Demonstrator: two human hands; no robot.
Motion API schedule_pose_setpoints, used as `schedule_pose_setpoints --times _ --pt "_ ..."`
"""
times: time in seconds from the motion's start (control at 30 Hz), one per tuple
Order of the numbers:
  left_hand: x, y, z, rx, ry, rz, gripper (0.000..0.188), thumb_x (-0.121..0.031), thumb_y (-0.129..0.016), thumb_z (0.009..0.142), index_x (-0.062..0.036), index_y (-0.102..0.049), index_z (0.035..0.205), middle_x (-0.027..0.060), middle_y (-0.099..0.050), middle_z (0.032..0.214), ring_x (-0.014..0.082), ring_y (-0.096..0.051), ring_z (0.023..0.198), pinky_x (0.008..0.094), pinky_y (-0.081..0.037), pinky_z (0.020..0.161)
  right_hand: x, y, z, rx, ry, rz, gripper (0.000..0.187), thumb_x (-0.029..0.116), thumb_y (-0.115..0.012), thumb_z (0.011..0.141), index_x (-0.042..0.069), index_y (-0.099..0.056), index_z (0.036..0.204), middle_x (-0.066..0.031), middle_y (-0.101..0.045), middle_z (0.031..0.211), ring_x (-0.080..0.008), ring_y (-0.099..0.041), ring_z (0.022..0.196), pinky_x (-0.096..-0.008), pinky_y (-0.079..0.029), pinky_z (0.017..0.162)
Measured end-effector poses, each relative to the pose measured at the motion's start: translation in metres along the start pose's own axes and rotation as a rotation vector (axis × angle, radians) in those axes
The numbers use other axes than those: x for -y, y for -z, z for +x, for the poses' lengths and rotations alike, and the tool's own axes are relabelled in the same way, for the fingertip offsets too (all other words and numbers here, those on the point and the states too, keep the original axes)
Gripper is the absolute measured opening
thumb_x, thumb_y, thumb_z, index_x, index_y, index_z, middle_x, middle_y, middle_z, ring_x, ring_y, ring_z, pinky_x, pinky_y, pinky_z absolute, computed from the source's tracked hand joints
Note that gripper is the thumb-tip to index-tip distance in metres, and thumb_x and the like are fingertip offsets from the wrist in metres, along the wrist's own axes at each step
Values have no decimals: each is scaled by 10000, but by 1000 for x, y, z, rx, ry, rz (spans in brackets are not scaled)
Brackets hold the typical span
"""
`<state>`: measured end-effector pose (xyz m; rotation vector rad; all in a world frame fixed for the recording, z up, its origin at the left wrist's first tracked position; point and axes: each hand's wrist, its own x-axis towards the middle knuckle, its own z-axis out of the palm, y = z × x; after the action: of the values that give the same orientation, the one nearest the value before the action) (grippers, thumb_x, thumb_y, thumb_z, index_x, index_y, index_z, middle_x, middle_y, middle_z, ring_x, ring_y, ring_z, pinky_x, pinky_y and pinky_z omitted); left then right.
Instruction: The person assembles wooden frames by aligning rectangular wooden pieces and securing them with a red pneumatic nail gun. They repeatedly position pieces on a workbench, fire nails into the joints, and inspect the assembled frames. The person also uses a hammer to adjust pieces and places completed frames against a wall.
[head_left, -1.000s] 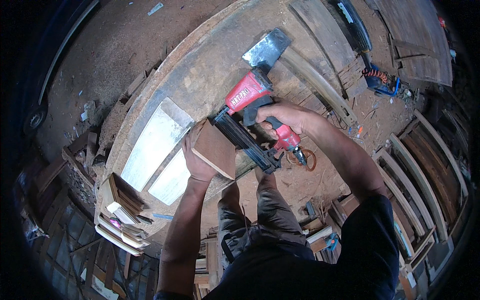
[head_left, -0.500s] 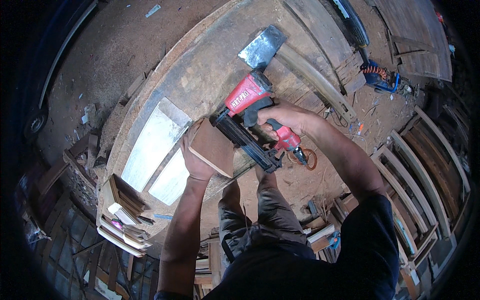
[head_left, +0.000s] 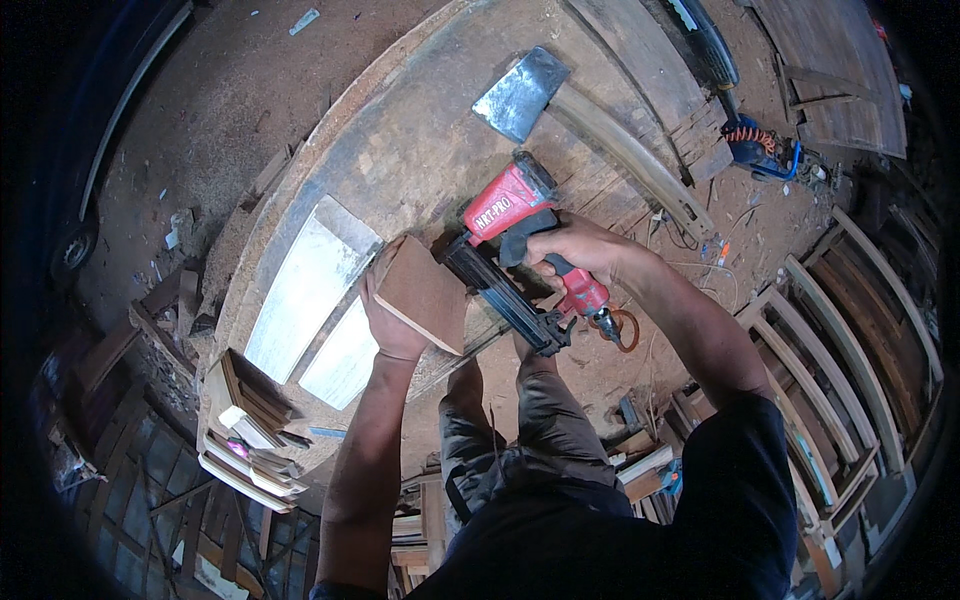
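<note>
My right hand (head_left: 580,248) wraps round the grip of a red and black nail gun (head_left: 510,205), held over the workbench with its nose and long magazine toward the wooden piece. My left hand (head_left: 393,325) holds a brown wooden piece (head_left: 425,295) by its left side, its broad flat face turned up. A narrow gap shows between the nail gun's magazine and this wood. Beside my left hand lie two pale whitish boards (head_left: 305,285) on the bench. Beyond the nail gun lies an axe (head_left: 522,95) with a broad metal head and a long wooden handle.
The worn wooden workbench (head_left: 385,130) has a curved look at its left edge. Small wood pieces (head_left: 250,400) are stacked at its lower left corner. Curved wooden frames (head_left: 830,350) stand at the right. An orange coiled hose (head_left: 750,135) lies at the upper right, on a littered floor.
The nail gun in my right hand has shifted slightly right and toward me, away from the wooden piece. My left hand and the wood have hardly moved.
</note>
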<state>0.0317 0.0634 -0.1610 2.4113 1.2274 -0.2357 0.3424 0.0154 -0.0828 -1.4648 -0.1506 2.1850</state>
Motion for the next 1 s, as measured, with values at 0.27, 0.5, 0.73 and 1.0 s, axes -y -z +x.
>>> schedule_pose_setpoints --times 0.27,0.5,0.73,1.0 --pt "-5 4 4 65 90 0 862 -528 -805 705 -90 -561 1407 93 -548 1419 288 -511 1281 467 -332 1098 1 3 -1 27 -28 -27 115 141 -649 837 40 -622 884 -33 -565 711 -131 -541 608 -319 -470 551" --pt "-2 3 -1 -2 2 13 863 -529 -814 704 -82 -565 1398 100 -547 1414 291 -517 1273 465 -334 1096 -4 2 0 10 18 -49 95 121 -611 812 28 -595 824 -53 -536 676 -161 -527 551 -340 -486 502" --pt "-1 0 1 -13 -8 34 876 -553 -809 700 -85 -565 1400 105 -543 1413 299 -512 1272 473 -338 1091 -7 2 -9 -7 11 -102 114 130 -598 793 28 -609 843 -48 -538 673 -152 -518 566 -329 -473 519" --pt "0 -3 1 -21 -20 22 900 -585 -811 691 -88 -564 1399 109 -544 1406 304 -511 1267 480 -340 1088 -19 10 -12 -16 -37 -41 137 95 -672 780 22 -577 846 -56 -540 669 -171 -546 548 -338 -477 514"
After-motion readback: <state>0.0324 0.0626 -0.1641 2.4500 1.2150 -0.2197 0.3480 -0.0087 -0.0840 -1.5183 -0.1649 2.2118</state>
